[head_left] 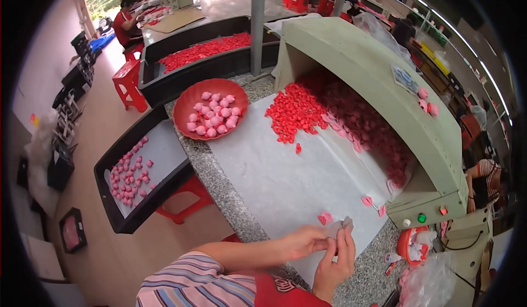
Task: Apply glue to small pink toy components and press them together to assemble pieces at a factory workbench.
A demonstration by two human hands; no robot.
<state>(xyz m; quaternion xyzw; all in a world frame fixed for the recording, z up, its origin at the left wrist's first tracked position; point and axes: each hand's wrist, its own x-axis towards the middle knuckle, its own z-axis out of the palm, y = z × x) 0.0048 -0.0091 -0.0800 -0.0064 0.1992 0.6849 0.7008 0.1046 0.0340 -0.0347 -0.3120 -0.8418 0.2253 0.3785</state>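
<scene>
My left hand [307,242] reaches across the near end of the white sheet [258,170], its fingers pinched together. Against it my right hand [339,257] is closed, fingertips meeting the left ones. Between the fingertips shows a small pale grey piece [340,226], thin-looking; its kind is unclear and part of it is covered by fingers. Just beyond the hands lies a pink petal-like piece [325,217]. Two more pink pieces [366,201] sit farther right on the sheet.
A pale green hood-shaped machine [379,82] covers a heap of red and pink pieces [296,112]. At left stand a red bowl of pink balls [180,121] and a black tray [118,219]. An orange tub [405,246] and plastic bag [433,279] are right. People work beyond.
</scene>
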